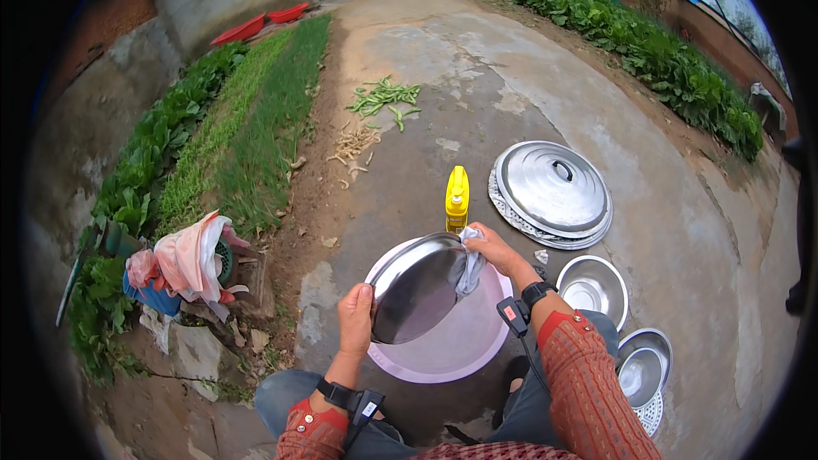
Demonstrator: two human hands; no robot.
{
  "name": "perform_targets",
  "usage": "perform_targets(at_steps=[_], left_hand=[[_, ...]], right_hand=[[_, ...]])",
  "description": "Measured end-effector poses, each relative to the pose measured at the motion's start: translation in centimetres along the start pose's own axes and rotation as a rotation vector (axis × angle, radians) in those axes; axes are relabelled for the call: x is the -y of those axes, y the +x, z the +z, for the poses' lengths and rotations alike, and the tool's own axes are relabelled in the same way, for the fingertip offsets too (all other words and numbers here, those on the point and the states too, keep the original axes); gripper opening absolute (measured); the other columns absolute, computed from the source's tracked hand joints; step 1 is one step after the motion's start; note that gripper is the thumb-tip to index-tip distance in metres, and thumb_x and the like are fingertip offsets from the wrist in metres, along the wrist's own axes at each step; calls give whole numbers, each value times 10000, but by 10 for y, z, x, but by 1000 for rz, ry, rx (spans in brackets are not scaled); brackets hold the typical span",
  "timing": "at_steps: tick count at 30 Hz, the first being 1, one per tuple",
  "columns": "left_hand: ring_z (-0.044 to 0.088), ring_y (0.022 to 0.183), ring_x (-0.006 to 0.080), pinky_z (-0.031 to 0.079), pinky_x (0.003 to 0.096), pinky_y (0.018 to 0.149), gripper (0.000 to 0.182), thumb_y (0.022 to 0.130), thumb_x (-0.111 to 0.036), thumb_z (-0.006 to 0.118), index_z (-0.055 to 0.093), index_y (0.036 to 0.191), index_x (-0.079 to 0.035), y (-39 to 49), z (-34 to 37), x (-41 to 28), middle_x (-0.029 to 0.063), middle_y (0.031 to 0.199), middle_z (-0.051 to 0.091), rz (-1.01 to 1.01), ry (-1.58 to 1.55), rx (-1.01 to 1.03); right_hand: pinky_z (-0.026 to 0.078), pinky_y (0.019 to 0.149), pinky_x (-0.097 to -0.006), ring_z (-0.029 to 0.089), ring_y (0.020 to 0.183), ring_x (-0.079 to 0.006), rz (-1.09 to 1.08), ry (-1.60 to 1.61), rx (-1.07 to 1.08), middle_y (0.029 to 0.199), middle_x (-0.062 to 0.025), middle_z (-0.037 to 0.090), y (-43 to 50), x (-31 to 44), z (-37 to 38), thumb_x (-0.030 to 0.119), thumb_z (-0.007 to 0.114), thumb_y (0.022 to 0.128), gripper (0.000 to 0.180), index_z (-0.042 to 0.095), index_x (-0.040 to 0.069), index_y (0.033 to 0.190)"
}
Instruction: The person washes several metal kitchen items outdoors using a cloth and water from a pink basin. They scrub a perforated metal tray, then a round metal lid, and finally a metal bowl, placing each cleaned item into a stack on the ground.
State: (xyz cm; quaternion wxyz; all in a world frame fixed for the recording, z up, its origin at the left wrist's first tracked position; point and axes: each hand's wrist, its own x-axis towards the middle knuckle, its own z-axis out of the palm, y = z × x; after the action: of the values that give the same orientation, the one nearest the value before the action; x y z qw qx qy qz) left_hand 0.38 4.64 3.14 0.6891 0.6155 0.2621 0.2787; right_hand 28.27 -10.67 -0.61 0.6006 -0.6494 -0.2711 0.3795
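A shiny metal basin [415,294] is held tilted above a pink plastic tub [441,358] by both hands. My left hand [355,319] grips the basin's left rim, thumb on top. At the upper right rim, my right hand [495,249] holds a wet, light-coloured cloth [471,271] against the metal. The tub stands on the concrete between my knees; whether it holds water I cannot tell. Just beyond it stands a yellow plastic bottle [457,201] with a pump top.
To the right lie a large metal lid [553,188] on a perforated steamer tray, a steel bowl [592,291] and nested bowls [641,374]. Green bean pods [385,97] and dry pods [354,144] lie ahead. At left, plastic bags [192,255] sit beside a vegetable bed [255,134].
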Motion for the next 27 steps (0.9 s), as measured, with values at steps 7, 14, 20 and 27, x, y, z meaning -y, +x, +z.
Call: perform_targets(at_steps=[7, 14, 20, 27], left_hand=[[374, 576, 18, 290, 195, 501, 341, 985, -375, 487, 551, 775, -114, 12, -6, 5, -86, 671, 450, -29, 96, 75], [472, 714, 53, 398, 227, 639, 316, 939, -338, 576, 630, 912, -28, 26, -14, 1, -51, 773, 548, -200, 155, 34], [532, 783, 55, 428, 208, 704, 234, 907, -229, 626, 612, 1018, -24, 26, -1, 5, -26, 862, 605, -67, 316, 278], [391, 598, 32, 340, 236, 528, 238, 955, -240, 557, 621, 840, -42, 21, 18, 26, -84, 623, 447, -4, 524, 361]], right_hand=[[455, 785, -274, 561, 834, -118, -36, -35, -94, 913, -41, 572, -6, 10, 3, 110, 559, 818, 234, 512, 46, 1039], [490, 729, -315, 625, 784, -175, -130, -214, -215, 836, -104, 617, -11, 27, 18, 85, 552, 772, 255, 528, -5, 1009], [489, 748, -378, 644, 837, -294, -167, -472, -88, 870, -176, 637, -21, 31, 36, 125, 595, 760, 283, 516, 26, 1013], [457, 744, -480, 580, 878, -393, -462, -809, 8, 872, -192, 601, -45, 28, 104, 128, 643, 748, 298, 494, 46, 993]])
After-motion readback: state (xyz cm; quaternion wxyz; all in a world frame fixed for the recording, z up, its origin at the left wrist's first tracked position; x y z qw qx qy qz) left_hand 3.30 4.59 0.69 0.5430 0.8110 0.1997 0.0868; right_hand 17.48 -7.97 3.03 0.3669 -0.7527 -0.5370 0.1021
